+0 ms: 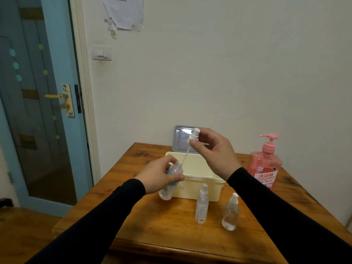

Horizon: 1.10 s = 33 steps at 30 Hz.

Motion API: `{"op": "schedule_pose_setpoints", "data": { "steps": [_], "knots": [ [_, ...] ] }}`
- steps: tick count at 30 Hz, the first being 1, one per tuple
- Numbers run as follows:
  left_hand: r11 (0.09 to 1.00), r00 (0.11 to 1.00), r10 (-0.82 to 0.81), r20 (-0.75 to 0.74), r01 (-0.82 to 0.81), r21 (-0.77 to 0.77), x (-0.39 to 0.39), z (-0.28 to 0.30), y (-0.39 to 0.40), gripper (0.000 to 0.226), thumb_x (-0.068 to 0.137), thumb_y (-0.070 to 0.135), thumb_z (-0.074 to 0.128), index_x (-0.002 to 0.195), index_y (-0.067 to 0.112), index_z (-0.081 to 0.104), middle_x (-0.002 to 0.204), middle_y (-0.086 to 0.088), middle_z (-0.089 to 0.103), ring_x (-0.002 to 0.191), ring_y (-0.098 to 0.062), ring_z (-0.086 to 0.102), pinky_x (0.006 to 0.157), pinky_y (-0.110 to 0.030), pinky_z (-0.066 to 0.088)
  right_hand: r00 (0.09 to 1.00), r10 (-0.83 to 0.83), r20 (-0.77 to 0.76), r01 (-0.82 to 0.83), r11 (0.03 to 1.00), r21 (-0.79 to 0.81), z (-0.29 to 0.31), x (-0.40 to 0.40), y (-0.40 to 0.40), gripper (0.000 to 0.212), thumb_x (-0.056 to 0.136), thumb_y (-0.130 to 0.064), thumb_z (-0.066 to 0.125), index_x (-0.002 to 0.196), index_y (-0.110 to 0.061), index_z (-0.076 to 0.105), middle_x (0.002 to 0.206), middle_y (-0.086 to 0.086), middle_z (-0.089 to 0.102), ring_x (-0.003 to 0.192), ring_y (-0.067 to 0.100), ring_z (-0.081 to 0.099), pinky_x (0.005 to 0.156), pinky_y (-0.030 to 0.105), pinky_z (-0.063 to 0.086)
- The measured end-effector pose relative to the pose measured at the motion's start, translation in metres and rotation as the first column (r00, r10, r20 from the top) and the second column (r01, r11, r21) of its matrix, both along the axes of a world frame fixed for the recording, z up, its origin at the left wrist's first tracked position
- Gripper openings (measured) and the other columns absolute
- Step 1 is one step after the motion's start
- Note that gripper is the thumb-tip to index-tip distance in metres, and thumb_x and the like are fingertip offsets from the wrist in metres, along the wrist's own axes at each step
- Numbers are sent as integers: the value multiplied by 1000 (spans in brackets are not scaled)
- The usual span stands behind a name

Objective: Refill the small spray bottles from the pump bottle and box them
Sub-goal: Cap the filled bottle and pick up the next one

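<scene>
My left hand [159,175] grips a clear small spray bottle [172,184] with a blue and white label, held above the table and tilted. Its neck is uncapped. My right hand [215,151] pinches the white spray head [194,134] above it, and the dip tube [185,155] slants down with its end at the bottle's mouth. Two more small spray bottles stand capped near the table's front: a slim one [202,204] and a rounder one [230,213]. The pink pump bottle [265,164] stands at the right. A cream box [200,187] sits open behind the hands.
The box's grey lid [180,139] stands up against the wall. The wooden table [152,225] stands against the cream wall. A blue door [38,111] with a brass handle is at the left.
</scene>
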<state>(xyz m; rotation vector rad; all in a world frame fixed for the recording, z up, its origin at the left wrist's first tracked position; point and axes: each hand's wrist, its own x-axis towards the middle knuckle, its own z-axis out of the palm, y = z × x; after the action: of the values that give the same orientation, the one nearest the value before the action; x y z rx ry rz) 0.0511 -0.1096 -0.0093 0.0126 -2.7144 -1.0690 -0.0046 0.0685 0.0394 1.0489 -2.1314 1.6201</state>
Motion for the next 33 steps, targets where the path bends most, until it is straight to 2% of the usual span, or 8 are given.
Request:
{"op": "schedule_pose_setpoints", "data": {
  "steps": [5, 9, 16, 23, 27, 30, 33],
  "knots": [
    [1000, 999, -7, -47, 7, 3, 0, 9, 5, 52, 80, 49, 68, 124, 27, 50, 118, 7, 59, 102, -9, 57, 83, -24, 51, 994, 47, 98, -55, 995, 82, -18, -1, -9, 31, 88, -26, 67, 118, -21, 63, 108, -9, 68, 102, 4, 63, 94, 32, 52],
    [999, 997, -30, -69, 32, 20, 1, 11, 4, 47, 78, 50, 69, 117, 26, 56, 109, 9, 63, 97, -6, 59, 83, -26, 54, 982, 80, 173, -93, 993, 71, -25, -3, -12, 32, 87, -26, 68, 117, -18, 65, 106, -6, 70, 101, 8, 65, 95, 36, 52],
    [997, 996, -60, -68, 63, 52, 0, 11, 1, 47, 77, 52, 69, 115, 24, 60, 105, 7, 65, 97, -9, 62, 87, -37, 55, 966, 129, 225, -146, 987, 61, -31, -1, -11, 33, 87, -26, 68, 119, -18, 64, 105, -5, 71, 100, 8, 66, 93, 32, 53],
    [993, 991, -100, -85, 104, 50, 0, 13, 10, 42, 80, 48, 67, 114, 24, 62, 104, 6, 66, 96, -9, 62, 87, -38, 55, 949, 163, 270, -177, 984, 26, -32, -1, -14, 19, 87, -28, 67, 104, -22, 68, 100, 2, 72, 97, 15, 67, 87, 31, 55],
    [988, 988, -111, -105, 121, 91, -1, 13, 12, 43, 80, 48, 67, 117, 26, 62, 107, 7, 66, 99, -9, 62, 89, -38, 54, 930, 199, 308, -197, 980, -38, -32, -2, -16, 23, 88, -29, 65, 106, -15, 69, 99, 4, 72, 96, 18, 68, 84, 29, 56],
    [991, 991, -93, -96, 101, 84, -1, 13, 12, 47, 77, 55, 66, 114, 24, 63, 104, 6, 67, 96, -9, 63, 86, -39, 55, 932, 211, 294, -218, 976, -9, -30, -2, -14, 16, 92, -32, 58, 99, -24, 70, 101, 5, 72, 96, 13, 67, 82, 22, 54],
    [988, 992, -97, -81, 105, 109, 1, 16, 13, 40, 80, 48, 67, 108, 19, 66, 100, 2, 68, 93, -11, 64, 85, -39, 56, 912, 238, 334, -267, 963, 44, -29, -6, -11, 25, 96, -34, 50, 112, -23, 65, 109, 4, 70, 103, 12, 65, 91, 26, 52]
  ]
}}
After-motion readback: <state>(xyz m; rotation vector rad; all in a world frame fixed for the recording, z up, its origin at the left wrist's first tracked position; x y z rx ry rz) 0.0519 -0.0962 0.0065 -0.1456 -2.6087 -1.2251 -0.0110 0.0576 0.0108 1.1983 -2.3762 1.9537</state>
